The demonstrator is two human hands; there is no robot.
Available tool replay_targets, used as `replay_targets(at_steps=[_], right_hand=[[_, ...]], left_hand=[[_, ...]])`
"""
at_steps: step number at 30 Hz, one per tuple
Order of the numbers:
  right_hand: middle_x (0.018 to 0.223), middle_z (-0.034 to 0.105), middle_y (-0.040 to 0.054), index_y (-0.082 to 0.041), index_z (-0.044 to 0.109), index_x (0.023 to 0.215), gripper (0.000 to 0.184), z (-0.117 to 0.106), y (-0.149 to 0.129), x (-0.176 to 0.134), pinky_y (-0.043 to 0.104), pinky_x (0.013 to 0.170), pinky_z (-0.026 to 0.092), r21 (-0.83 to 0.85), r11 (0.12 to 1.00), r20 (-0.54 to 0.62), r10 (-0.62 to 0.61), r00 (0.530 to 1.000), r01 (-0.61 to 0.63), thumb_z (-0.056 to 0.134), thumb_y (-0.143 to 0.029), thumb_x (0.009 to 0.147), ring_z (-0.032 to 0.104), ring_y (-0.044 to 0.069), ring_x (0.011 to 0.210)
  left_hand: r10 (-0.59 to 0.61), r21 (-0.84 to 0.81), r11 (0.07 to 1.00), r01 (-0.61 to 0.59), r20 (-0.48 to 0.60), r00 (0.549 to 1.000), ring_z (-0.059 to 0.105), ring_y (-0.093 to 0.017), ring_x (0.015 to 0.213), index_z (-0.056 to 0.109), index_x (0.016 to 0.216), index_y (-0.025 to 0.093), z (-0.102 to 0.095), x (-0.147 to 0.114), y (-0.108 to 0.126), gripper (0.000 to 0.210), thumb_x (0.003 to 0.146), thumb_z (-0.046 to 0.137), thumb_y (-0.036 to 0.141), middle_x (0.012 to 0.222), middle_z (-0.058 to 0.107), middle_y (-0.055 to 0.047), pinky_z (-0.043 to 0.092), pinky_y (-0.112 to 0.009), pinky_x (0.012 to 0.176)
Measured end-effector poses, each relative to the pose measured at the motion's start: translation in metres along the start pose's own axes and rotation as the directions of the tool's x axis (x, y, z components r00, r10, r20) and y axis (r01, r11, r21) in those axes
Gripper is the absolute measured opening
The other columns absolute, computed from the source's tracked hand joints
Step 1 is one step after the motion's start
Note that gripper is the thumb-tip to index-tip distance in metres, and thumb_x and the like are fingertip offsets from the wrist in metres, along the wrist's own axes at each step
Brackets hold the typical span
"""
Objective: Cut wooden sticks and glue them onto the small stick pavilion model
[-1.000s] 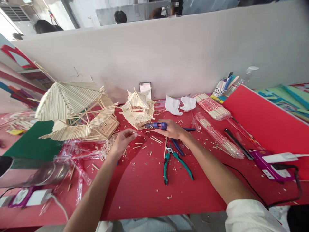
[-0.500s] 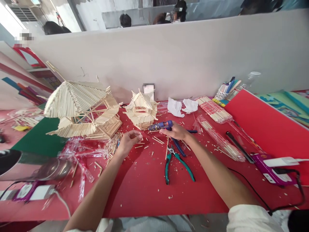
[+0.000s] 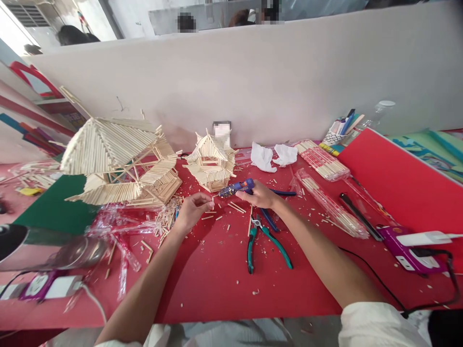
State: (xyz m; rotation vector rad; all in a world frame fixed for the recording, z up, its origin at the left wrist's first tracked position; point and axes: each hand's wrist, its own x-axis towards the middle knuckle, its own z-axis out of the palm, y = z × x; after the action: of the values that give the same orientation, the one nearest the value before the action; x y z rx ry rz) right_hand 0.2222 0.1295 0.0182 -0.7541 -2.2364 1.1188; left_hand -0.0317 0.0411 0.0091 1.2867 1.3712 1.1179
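A red worktop [image 3: 217, 294] stands against a pale partition [image 3: 231, 91]. Above its near middle, the left hand [image 3: 193, 210] pinches a short stick piece [image 3: 213, 201] between thumb and fingertips. The right hand [image 3: 261, 196] is wrapped around a blue glue gun [image 3: 231, 188], its tip right by the piece; whether the 2 touch is too small to tell. Just behind sits a small stick house [image 3: 210, 166]; to its left, a larger stick house [image 3: 112, 149]. Green-handled pliers [image 3: 251, 243] lie open nearer the front edge. Right of these are 2 crumpled tissues [image 3: 262, 157] and 2 packs of sticks [image 3: 327, 205].
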Motion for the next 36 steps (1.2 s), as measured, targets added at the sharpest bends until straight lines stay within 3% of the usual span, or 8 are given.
replay_targets(at_steps=[17, 23, 36], right_hand=[[0.054, 0.041, -0.0055, -0.020, 0.050, 0.065, 0.043, -0.002, 0.001, -0.001, 0.026, 0.056, 0.031, -0.009, 1.000, -0.002, 0.000, 1.000, 0.000, 0.057, -0.052, 0.093, 0.040, 0.012, 0.053], [0.053, 0.050, -0.0032, -0.018, 0.064, 0.075, 0.041, -0.003, 0.002, -0.002, 0.027, 0.056, 0.036, 0.051, 0.997, 0.010, 0.049, 0.999, -0.050, 0.058, -0.055, 0.091, 0.048, 0.014, 0.053], [0.061, 0.043, -0.0052, -0.018, 0.061, 0.075, 0.036, -0.006, 0.000, -0.004, 0.025, 0.056, 0.029, 0.008, 1.000, 0.024, 0.012, 1.000, -0.012, 0.062, -0.051, 0.088, 0.039, 0.012, 0.059]], left_hand=[[-0.011, -0.009, 1.000, 0.011, -0.011, 1.000, 0.061, -0.016, 0.070, 0.068, 0.077, 0.017, -0.001, -0.002, 0.005, 0.039, 0.064, 0.085, 0.050, 0.073, 0.068, -0.002, 0.048, -0.028, 0.070], [-0.035, -0.022, 0.999, 0.035, -0.011, 0.999, 0.059, -0.015, 0.067, 0.068, 0.077, 0.017, 0.000, -0.003, 0.008, 0.042, 0.062, 0.085, 0.052, 0.070, 0.067, -0.001, 0.046, -0.028, 0.068], [-0.097, -0.140, 0.986, 0.092, -0.030, 0.995, 0.058, -0.012, 0.066, 0.073, 0.084, 0.016, -0.006, 0.000, -0.003, 0.046, 0.057, 0.090, 0.050, 0.073, 0.067, -0.002, 0.049, -0.026, 0.068]])
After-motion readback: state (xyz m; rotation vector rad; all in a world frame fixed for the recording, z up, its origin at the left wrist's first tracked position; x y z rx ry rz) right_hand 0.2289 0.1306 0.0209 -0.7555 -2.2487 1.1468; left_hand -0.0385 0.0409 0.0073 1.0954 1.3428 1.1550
